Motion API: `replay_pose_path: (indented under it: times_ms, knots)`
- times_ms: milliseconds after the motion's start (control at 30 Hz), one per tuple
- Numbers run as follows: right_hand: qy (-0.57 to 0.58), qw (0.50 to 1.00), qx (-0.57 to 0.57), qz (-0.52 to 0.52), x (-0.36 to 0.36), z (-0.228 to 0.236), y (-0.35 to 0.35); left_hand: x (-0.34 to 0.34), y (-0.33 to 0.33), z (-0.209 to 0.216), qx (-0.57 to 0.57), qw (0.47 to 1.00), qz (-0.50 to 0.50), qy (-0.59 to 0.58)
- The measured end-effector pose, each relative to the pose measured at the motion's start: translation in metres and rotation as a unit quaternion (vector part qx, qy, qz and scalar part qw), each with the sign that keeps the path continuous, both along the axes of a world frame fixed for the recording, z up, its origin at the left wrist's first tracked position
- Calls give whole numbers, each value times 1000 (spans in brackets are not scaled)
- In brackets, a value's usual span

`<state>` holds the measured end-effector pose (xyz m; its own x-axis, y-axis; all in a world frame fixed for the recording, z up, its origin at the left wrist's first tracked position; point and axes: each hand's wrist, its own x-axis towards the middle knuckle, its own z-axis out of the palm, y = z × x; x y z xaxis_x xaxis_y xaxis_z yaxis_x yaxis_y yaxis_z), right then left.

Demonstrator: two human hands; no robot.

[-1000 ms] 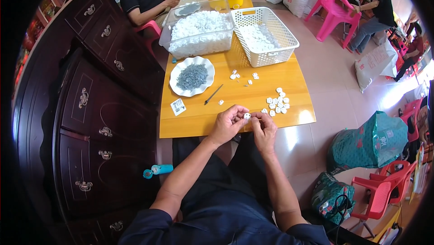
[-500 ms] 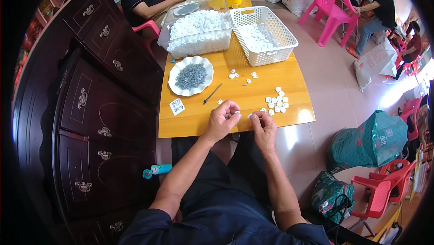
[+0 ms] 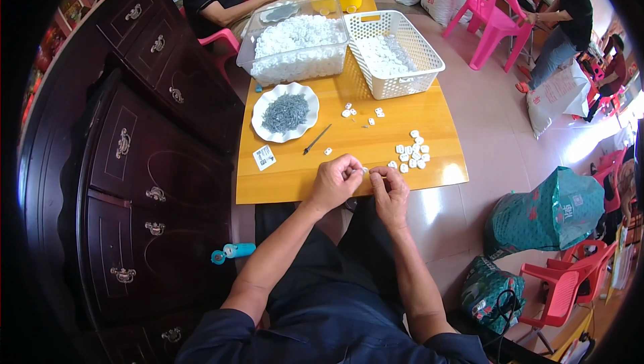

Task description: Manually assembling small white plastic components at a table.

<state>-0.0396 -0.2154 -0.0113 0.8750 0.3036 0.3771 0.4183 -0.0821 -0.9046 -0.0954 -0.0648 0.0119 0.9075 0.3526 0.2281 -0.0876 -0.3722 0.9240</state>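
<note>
My left hand (image 3: 335, 181) is closed in a pinch at the near edge of the wooden table, with a small white plastic piece (image 3: 364, 170) at its fingertips. Close to its right, my right hand (image 3: 390, 188) is also pinched; what it holds, if anything, is too small to make out. Right of the hands lies a group of small white plastic pieces (image 3: 415, 154). A few more white pieces (image 3: 380, 112) are scattered farther back. A thin dark pointed tool (image 3: 316, 140) rests left of centre, beside a scalloped white plate (image 3: 310, 127) heaped with small grey screw-like parts (image 3: 285, 113).
At the back stand a clear bin (image 3: 295, 72) full of white pieces and a white basket (image 3: 416, 83). A square white card (image 3: 264, 157) lies at left. A dark cabinet (image 3: 161, 183) flanks the table; teal bags (image 3: 543, 210) are at right. A co-worker (image 3: 218, 2) sits far left.
My left hand has moved slightly right, bringing its white piece close to my right fingertips. The right hand has barely moved. At the far right, a standing person has shifted.
</note>
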Motion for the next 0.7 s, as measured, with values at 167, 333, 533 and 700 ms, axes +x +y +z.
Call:
replay_pose_path:
  times_ms: [167, 333, 533, 700]
  knots:
    - [116, 990, 78, 12, 6, -15, -1, 5, 24, -10, 106, 992, 45, 51]
    - [152, 983, 99, 21, 5, -10, -2, 1, 32, -12, 188, 978, 50, 80]
    - [158, 980, 116, 23, 4, -9, -1, -7, 30, -7, 68, 994, 17, 80]
    - [190, 967, 164, 52, 3, -4, 0, -11, 28, -2, -100, 989, -65, 84]
